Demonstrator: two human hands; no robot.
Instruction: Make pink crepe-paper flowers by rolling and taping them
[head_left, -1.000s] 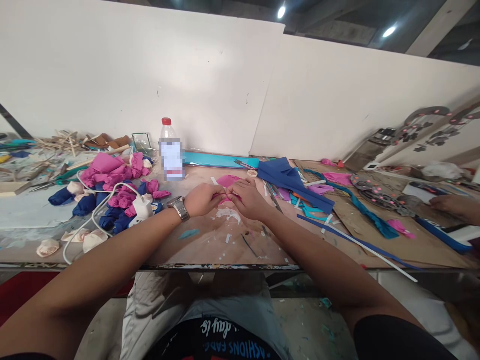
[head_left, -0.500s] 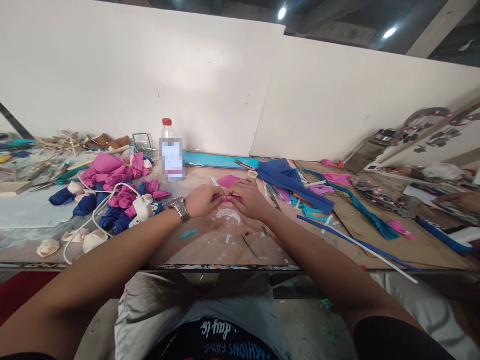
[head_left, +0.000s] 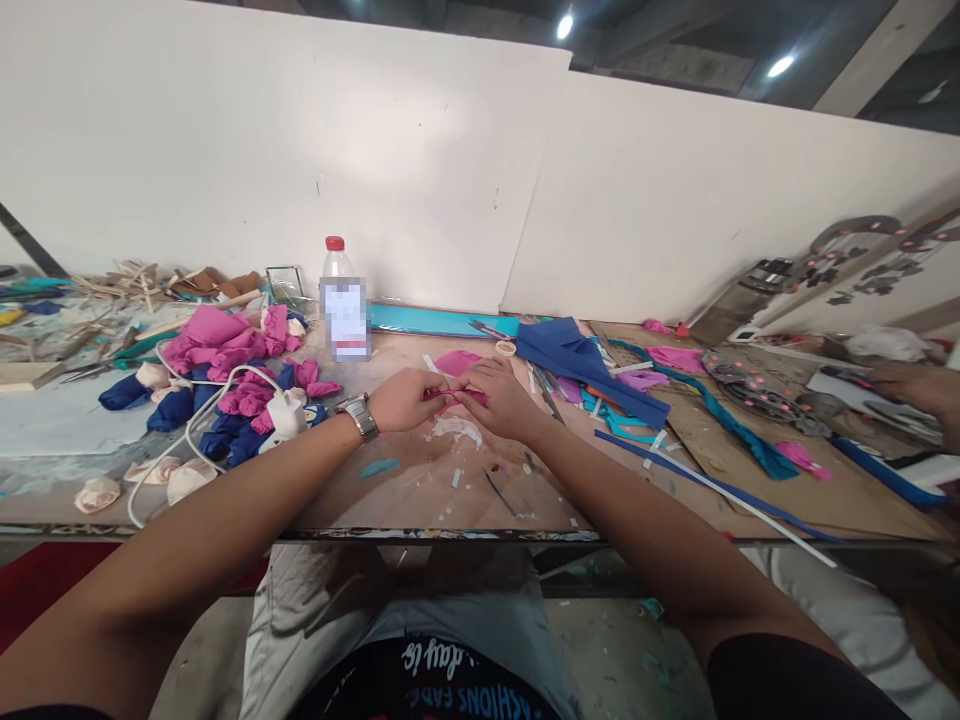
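Near the middle of the table, my left hand (head_left: 409, 400) and my right hand (head_left: 501, 398) meet over a small piece of pink material (head_left: 455, 398). Fingers and thumbs of both hands pinch it from either side, partly hiding it. Just behind them lies a flat pink piece (head_left: 456, 362). A whitish smear (head_left: 459, 430) marks the tabletop in front of the hands. To the right of my right hand is a folded blue cloth (head_left: 562, 345), with a small pale ring (head_left: 505, 348) at its left.
Pink, blue and cream fabric bunches (head_left: 225, 345) lie left with a white cable (head_left: 187, 425). A red-capped bottle (head_left: 341, 300) stands behind my left hand. Scissors (head_left: 487, 328) rest at the back. Another person's hand (head_left: 915, 388) is at far right.
My fingers have shifted slightly on the pink material, while both hands stay in nearly the same place. The other person's hand at far right has moved a little.
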